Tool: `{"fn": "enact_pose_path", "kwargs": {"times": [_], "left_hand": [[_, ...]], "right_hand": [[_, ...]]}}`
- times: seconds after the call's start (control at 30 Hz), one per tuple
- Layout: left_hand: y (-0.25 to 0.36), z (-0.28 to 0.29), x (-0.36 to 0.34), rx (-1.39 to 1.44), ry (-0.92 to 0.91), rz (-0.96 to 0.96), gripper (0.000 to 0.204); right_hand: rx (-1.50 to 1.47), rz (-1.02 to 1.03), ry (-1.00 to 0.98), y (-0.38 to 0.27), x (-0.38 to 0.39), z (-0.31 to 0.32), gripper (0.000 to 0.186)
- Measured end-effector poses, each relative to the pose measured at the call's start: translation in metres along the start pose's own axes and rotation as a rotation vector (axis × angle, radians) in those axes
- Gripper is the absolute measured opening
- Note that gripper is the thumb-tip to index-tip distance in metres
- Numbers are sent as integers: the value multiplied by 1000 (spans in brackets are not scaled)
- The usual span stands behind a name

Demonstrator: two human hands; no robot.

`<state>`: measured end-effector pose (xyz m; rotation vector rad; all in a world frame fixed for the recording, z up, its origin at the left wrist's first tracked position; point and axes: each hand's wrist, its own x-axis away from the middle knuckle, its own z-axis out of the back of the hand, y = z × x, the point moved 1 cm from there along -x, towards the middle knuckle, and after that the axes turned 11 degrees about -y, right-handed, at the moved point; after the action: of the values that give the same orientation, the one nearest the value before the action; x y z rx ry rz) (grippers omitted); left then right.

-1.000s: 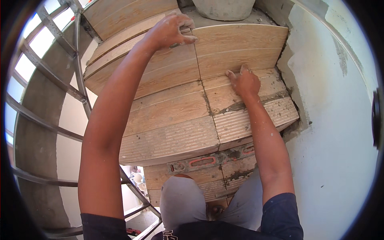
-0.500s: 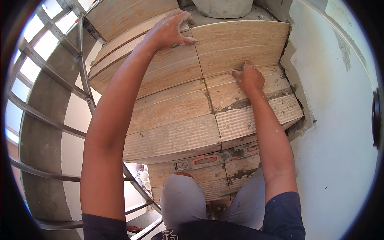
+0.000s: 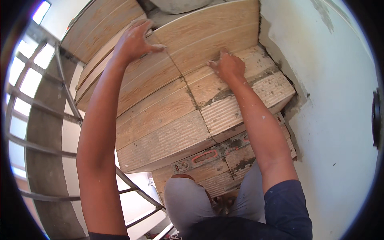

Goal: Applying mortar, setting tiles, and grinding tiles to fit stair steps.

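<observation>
At the top edge of the upright wood-look tiles, my left hand (image 3: 134, 40) has its thumb spread from the fingers, close to the joint between the left riser tile (image 3: 144, 76) and the right riser tile (image 3: 216, 34). The fingertips reach the upper edge and the thumb lies over the front face. My right hand (image 3: 231, 68) is low on the right riser tile, where it meets the tread tile (image 3: 204, 86). Its thumb points left and a finger is stretched toward the riser; the other fingers are partly hidden. Neither hand grips a tool.
A spirit level (image 3: 206, 157) with red-rimmed openings lies on the step below, by my knees. Grey mortar smears the ribbed step edge (image 3: 224, 116). A metal railing (image 3: 44, 108) runs along the left, a pale wall (image 3: 332, 140) on the right. A grey container (image 3: 180, 5) stands above.
My view has turned and shifted, so the stairs sit farther left and higher in it. Both hands keep nearly the same places on the tiles.
</observation>
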<state>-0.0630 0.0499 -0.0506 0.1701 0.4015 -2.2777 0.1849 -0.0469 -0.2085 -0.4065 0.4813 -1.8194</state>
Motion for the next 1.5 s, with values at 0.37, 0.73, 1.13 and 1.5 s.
{"fn": "enact_pose_path", "kwargs": {"times": [0.37, 0.73, 1.13, 1.5], "left_hand": [[-4, 15, -15, 656, -102, 152, 60], [30, 0, 6, 13, 246, 189, 72], [24, 10, 24, 148, 265, 285, 69], [1, 14, 11, 532, 95, 314, 43]], "right_hand": [[-43, 54, -44, 11, -1, 2, 57], [117, 66, 58, 11, -4, -7, 52], [142, 90, 41, -11, 7, -10, 53], [173, 93, 39, -2, 1, -10, 55]]}}
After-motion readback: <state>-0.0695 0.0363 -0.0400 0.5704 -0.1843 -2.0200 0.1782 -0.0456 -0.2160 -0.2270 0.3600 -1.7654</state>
